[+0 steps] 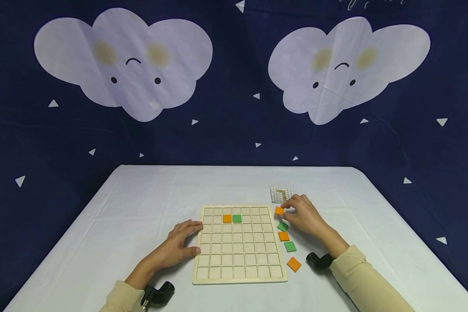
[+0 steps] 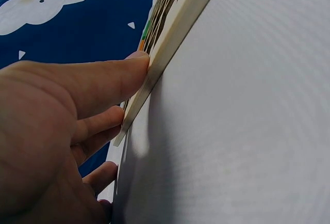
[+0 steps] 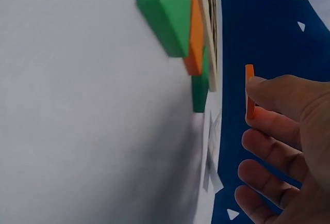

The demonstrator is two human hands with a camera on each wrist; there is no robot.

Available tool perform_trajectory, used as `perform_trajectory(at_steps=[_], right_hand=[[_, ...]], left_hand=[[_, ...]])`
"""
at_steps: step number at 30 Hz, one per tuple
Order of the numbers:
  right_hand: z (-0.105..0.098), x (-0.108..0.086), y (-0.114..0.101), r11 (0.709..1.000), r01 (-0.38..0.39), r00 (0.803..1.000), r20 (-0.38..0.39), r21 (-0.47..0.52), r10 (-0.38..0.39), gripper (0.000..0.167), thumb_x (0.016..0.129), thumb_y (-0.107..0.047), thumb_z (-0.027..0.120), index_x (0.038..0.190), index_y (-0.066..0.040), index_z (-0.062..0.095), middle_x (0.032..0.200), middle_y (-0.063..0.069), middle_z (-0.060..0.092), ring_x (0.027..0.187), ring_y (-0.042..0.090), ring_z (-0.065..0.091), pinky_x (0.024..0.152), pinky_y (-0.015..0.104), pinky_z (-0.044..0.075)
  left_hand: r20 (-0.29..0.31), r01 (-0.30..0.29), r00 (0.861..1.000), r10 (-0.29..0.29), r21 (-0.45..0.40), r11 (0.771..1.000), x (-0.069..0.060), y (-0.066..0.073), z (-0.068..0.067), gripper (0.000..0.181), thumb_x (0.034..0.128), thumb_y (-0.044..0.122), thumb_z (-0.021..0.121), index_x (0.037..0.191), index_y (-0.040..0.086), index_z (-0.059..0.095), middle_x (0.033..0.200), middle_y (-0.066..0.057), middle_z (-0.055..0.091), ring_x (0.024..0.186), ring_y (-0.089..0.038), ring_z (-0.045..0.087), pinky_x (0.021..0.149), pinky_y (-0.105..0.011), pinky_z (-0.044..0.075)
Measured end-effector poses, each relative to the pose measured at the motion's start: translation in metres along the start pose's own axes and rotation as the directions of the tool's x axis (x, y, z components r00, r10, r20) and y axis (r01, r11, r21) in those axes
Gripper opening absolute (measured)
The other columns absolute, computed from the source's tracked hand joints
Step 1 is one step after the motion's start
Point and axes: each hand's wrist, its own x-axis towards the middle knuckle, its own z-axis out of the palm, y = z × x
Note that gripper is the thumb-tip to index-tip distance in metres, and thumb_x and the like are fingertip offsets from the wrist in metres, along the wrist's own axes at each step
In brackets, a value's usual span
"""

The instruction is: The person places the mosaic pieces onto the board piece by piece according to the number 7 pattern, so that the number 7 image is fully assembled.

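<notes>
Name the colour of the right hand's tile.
The tile in the right hand is orange, clearest in the right wrist view.

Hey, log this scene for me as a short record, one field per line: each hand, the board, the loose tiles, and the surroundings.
Left hand: touching the left edge of the grid board
Right hand: pinching an orange tile
Tiles on board: one orange, one green, side by side, second row from the far edge
Loose tiles, far to near: green, orange, green, orange; all right of the board
Card: grid-patterned, beyond the loose tiles
Table: white
Backdrop: dark blue, with clouds
</notes>
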Motion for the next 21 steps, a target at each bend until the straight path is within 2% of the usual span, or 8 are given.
perform_trajectory(at_steps=[11, 21], right_hand=[[-0.004, 0.001, -0.013, 1.0, -0.006, 1.0, 0.016, 0.002, 0.005, 0.021, 0.081, -0.022, 0.072, 0.099, -0.012, 0.071, 0.098, 0.002, 0.061, 0.092, 0.019, 0.048, 0.078, 0.035, 0.04], [-0.003, 0.005, -0.025, 0.999, 0.042, 0.999, 0.018, 0.028, -0.043, 0.022, 0.083, -0.022, 0.07, 0.102, -0.013, 0.07, 0.102, 0.002, 0.062, 0.097, 0.021, 0.049, 0.083, 0.039, 0.043]], left_hand=[[-0.002, -0.016, 1.0, 0.016, 0.0, 1.0, 0.0, -0.001, 0.0, 0.061, 0.0812, 0.02, 0.072, 0.136, 0.007, 0.049, 0.147, -0.008, 0.039, 0.141, -0.036, 0.02, 0.11, -0.063, 0.014], [-0.005, -0.03, 1.0, 0.03, 0.003, 1.0, 0.0, -0.001, 0.0, 0.059, 0.0814, 0.019, 0.072, 0.135, 0.007, 0.05, 0.147, -0.008, 0.039, 0.141, -0.036, 0.021, 0.109, -0.064, 0.014]])
